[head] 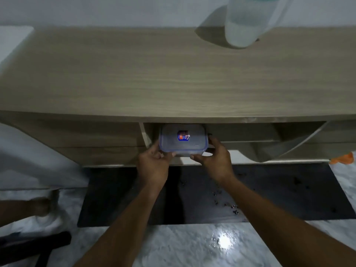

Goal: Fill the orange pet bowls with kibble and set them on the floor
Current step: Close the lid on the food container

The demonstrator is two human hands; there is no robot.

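A clear lidded plastic container (183, 138) with a blue label is gripped at its near corners by the left hand (154, 163) and the right hand (215, 160), at the open cabinet shelf (240, 132) under a wooden countertop (154, 74). A translucent jug (246, 26) is seen far right. A black mat (269, 189) is spread on the marble floor (173, 245), and something orange (344, 158) is glimpsed at the right edge.
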